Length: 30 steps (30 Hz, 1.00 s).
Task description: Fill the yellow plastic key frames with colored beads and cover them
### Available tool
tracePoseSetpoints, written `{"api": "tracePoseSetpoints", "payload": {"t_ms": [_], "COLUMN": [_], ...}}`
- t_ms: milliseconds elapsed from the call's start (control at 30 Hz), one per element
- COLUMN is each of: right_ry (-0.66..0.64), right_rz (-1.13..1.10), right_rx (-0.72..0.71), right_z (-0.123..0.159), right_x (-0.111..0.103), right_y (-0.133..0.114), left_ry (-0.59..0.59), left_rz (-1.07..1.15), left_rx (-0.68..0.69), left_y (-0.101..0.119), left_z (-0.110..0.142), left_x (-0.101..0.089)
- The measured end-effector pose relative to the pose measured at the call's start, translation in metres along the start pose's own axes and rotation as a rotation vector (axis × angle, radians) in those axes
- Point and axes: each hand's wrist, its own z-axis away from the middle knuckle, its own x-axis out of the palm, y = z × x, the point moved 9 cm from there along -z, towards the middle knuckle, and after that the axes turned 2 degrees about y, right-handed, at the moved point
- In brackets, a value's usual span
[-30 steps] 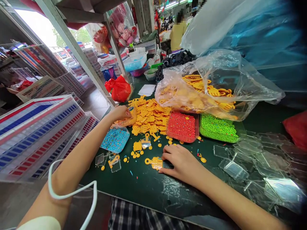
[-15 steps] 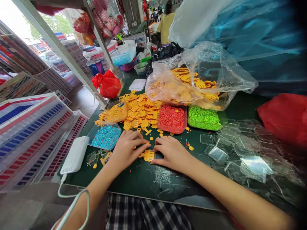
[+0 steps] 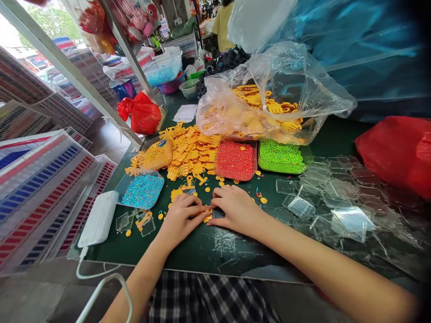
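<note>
Close in front of me on the dark green table, a small yellow plastic piece [image 3: 208, 216] lies between my two hands. My left hand [image 3: 183, 216] is closed, its thumb and fingertips on the piece's left side. From the other side, my right hand [image 3: 232, 205] curls its thumb and fingers round the piece's right end, where a small greyish patch shows in the grip. Fingers cover much of the piece. A tub of blue beads [image 3: 143, 190] stands left of my left hand; beyond my hands are a tub of red beads [image 3: 235, 160] and a heap of yellow pieces [image 3: 193, 150].
Green beads [image 3: 281, 157] and yellow beads [image 3: 157, 154] fill other tubs. Clear plastic cases [image 3: 336, 197] spread over the right side. A clear bag [image 3: 249, 116] of yellow parts lies behind. A white power bank [image 3: 99, 220] with a cable sits at the left edge.
My left hand has moved in against the yellow piece, and the two hands are closer together. The view has shifted slightly, uncovering yellow pieces beyond my left hand.
</note>
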Motion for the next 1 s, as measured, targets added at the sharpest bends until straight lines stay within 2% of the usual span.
{"api": "tracePoseSetpoints", "payload": {"t_ms": [333, 500, 600, 733, 833, 900, 1000], "right_ry": [0.007, -0.006, -0.006, -0.016, -0.09, -0.151, -0.203], "right_rz": [0.005, 0.043, 0.036, -0.053, -0.136, -0.156, -0.144], "right_rx": [-0.014, -0.038, -0.055, -0.068, -0.062, -0.048, -0.049], "right_z": [0.001, 0.0, 0.0, 0.001, 0.003, 0.004, 0.004], "right_x": [0.0, 0.001, -0.001, -0.011, -0.015, -0.014, -0.008], "right_y": [0.0, -0.003, -0.002, 0.005, 0.01, 0.012, 0.009], "left_ry": [-0.039, 0.039, 0.06, 0.129, 0.197, 0.164, 0.041], "left_rz": [0.133, 0.149, 0.133, 0.065, 0.035, -0.007, -0.098], "left_rx": [-0.101, -0.162, -0.157, -0.188, -0.257, -0.282, -0.291], "left_y": [-0.012, -0.014, -0.014, -0.021, -0.031, -0.035, -0.038], "left_z": [0.001, 0.002, 0.002, 0.002, -0.003, -0.013, -0.028], "left_x": [0.003, -0.01, -0.012, -0.013, -0.019, -0.018, -0.014]}}
